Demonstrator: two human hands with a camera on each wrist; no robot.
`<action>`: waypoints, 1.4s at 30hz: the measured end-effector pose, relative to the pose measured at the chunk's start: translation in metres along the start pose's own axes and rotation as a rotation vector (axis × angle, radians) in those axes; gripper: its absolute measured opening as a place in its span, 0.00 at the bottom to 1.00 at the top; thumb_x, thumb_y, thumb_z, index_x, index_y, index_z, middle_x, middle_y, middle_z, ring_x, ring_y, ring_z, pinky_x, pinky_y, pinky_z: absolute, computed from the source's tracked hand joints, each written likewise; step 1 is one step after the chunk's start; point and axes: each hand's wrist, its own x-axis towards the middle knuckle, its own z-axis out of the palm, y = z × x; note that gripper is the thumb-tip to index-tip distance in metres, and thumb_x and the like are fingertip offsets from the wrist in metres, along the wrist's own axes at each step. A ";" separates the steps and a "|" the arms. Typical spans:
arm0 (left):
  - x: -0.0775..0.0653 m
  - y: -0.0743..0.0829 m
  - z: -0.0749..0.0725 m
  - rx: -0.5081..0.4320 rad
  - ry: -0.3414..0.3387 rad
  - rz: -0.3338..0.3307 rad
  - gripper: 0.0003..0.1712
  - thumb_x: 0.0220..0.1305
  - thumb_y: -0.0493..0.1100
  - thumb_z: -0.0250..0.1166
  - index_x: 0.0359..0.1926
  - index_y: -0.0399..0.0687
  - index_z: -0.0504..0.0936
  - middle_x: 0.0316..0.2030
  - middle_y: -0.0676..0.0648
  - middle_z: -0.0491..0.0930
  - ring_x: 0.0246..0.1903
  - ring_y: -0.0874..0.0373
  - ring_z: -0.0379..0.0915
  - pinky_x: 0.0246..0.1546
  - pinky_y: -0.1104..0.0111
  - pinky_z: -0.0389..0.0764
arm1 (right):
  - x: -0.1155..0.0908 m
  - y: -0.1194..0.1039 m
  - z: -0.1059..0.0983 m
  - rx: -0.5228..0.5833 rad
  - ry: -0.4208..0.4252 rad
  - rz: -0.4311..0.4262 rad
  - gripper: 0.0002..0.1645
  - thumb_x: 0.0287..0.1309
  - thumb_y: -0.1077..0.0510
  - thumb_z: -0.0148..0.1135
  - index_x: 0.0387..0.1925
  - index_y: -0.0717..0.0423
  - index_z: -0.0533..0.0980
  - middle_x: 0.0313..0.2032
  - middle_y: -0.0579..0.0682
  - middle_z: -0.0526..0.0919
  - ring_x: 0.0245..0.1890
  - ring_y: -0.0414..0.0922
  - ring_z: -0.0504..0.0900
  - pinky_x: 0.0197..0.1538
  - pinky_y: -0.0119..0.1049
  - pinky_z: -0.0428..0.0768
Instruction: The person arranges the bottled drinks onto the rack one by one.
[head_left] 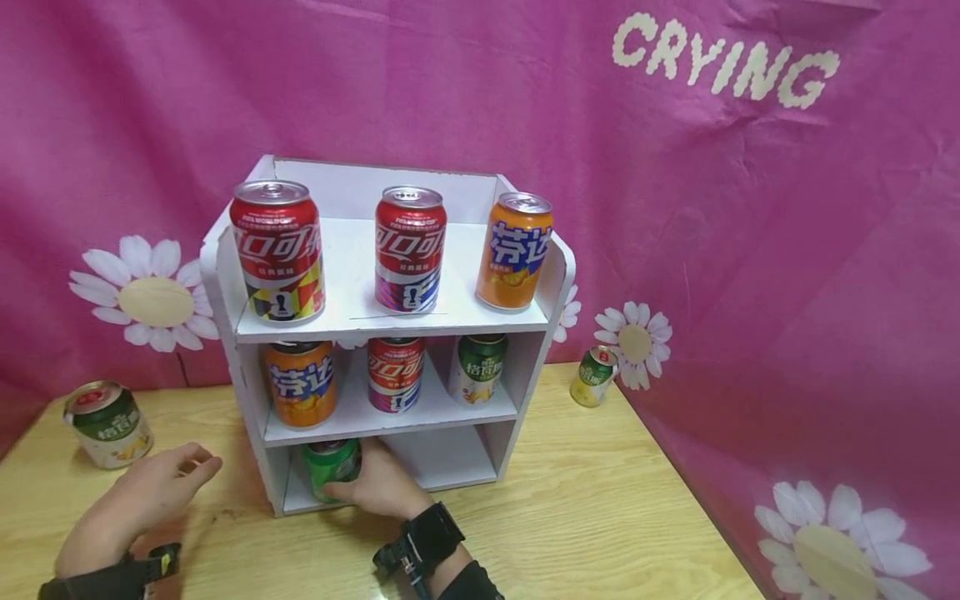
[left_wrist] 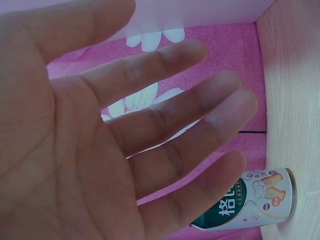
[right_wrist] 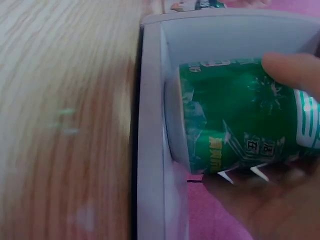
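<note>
My right hand (head_left: 386, 483) grips a green can (head_left: 330, 468) at the left end of the bottom level of a white shelf (head_left: 450, 457). In the right wrist view the green can (right_wrist: 230, 115) stands upright with its base at the shelf board, thumb on one side and fingers round the other. My left hand (head_left: 161, 483) hovers over the table left of the shelf, holding nothing; its fingers are spread and slightly bent in the left wrist view. Just beyond it is a green-and-white can (head_left: 110, 425) on the table.
On the top level are two red cola cans (head_left: 277, 250) and an orange soda can (head_left: 516, 250). The middle level holds an orange can (head_left: 300, 385), a red can (head_left: 396, 375) and a green-and-white can (head_left: 478, 369). Another green-and-white can (head_left: 594, 377) stands right of the shelf, near a pink curtain (head_left: 720, 208).
</note>
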 end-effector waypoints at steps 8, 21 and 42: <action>0.000 0.002 -0.002 -0.025 -0.050 -0.033 0.30 0.72 0.58 0.46 0.47 0.33 0.75 0.41 0.30 0.77 0.43 0.35 0.73 0.39 0.47 0.74 | 0.000 0.002 0.004 -0.066 0.020 -0.018 0.55 0.44 0.49 0.75 0.70 0.46 0.53 0.55 0.41 0.71 0.53 0.36 0.71 0.57 0.31 0.69; 0.000 -0.002 -0.006 -0.016 -0.022 -0.024 0.30 0.73 0.57 0.44 0.48 0.32 0.75 0.42 0.29 0.77 0.43 0.32 0.72 0.39 0.45 0.73 | 0.004 -0.001 0.003 -0.036 0.018 0.017 0.54 0.43 0.50 0.76 0.69 0.45 0.55 0.55 0.41 0.71 0.53 0.37 0.71 0.57 0.33 0.69; -0.003 -0.004 -0.005 -0.020 -0.019 -0.006 0.28 0.73 0.56 0.45 0.47 0.33 0.76 0.40 0.31 0.78 0.40 0.37 0.75 0.36 0.48 0.75 | 0.001 -0.003 0.005 -0.008 0.006 0.032 0.54 0.46 0.49 0.74 0.70 0.44 0.53 0.58 0.42 0.70 0.56 0.38 0.70 0.59 0.34 0.68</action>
